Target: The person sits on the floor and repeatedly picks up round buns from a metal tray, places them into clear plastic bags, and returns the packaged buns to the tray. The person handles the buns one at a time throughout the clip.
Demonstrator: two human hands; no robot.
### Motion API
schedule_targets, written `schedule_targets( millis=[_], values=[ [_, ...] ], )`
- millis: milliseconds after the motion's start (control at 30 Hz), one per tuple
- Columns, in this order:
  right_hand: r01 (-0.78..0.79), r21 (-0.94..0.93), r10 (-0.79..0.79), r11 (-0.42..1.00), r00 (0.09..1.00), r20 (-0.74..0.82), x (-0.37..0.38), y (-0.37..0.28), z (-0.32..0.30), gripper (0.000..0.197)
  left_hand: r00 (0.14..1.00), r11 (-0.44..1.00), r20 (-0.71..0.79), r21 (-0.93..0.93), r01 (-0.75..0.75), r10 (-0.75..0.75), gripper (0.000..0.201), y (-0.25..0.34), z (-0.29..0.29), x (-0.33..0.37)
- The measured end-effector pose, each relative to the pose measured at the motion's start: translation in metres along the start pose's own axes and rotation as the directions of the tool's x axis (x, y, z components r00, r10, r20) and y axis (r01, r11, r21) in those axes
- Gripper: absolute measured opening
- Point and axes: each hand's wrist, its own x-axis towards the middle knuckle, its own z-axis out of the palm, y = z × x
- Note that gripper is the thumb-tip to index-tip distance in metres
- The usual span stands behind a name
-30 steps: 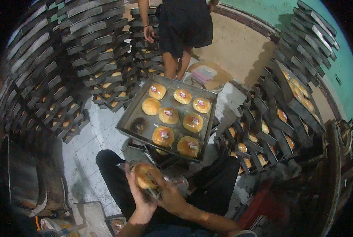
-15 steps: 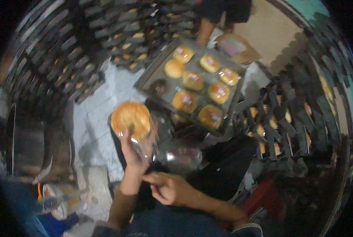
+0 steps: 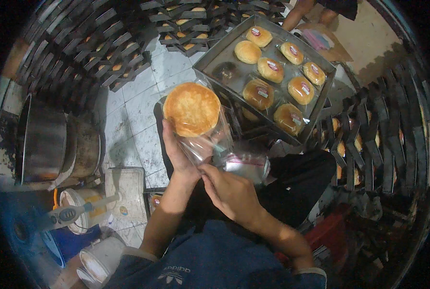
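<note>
A round golden bun (image 3: 193, 110) sits inside a clear plastic bag (image 3: 194, 148), its flat browned side facing up. My left hand (image 3: 178, 156) holds the bagged bun from below, with the thumb along its left side. At the bag's gathered lower end, beside my left wrist, my right hand (image 3: 232, 193) is closed with thumb and forefinger pinched on the plastic. A stack of clear bags (image 3: 246, 166) lies just above my right hand, by my leg. Beyond, a dark metal tray (image 3: 206, 61) carries several buns, most of them bagged with labels; one pale bun (image 3: 247, 52) looks unwrapped.
Stacked dark trays of bread (image 3: 369, 139) stand on the right and at the far left. A large metal pot (image 3: 44, 139), a white bucket (image 3: 82, 209) and a pale lid (image 3: 125, 192) are on my left. Another person's arm (image 3: 299, 13) shows beyond the tray.
My right hand has come up from below my left wrist to the bag's gathered end. The view has shifted, so the bun and tray appear higher and further right.
</note>
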Motion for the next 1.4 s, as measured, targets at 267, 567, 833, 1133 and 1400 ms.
schedule_targets(
  millis=[267, 567, 833, 1133, 1400],
  values=[
    [-0.020, 0.184, -0.112, 0.983, 0.728, 0.677, 0.010, -0.020, -0.031, 0.033, 0.997, 0.957, -0.061, -0.288, 0.033, -0.053, 0.081, 0.001, -0.022, 0.014],
    [-0.276, -0.671, 0.627, 0.688, 0.691, 0.359, -0.013, 0.058, -0.061, 0.031, 0.982, 0.879, 0.068, -0.438, 0.188, -0.176, 0.072, 0.020, -0.052, 0.004],
    [0.462, 0.086, -0.440, 0.883, 0.877, -0.193, 0.039, 0.045, 0.019, 0.047, 0.945, 0.963, -0.217, -0.168, 0.209, -0.243, 0.075, 0.046, -0.037, -0.027],
    [-0.266, 0.381, 0.297, 0.885, 0.955, -0.024, 0.071, 0.021, 0.058, 0.011, 0.884, 0.394, -0.123, 0.916, -0.073, 0.450, 0.049, 0.065, -0.108, -0.040],
    [-0.202, 0.400, 0.241, 0.894, 0.969, -0.048, 0.071, 0.031, 0.053, 0.015, 0.874, 0.422, -0.144, 0.903, -0.075, 0.464, 0.022, 0.067, -0.104, -0.028]
  ],
)
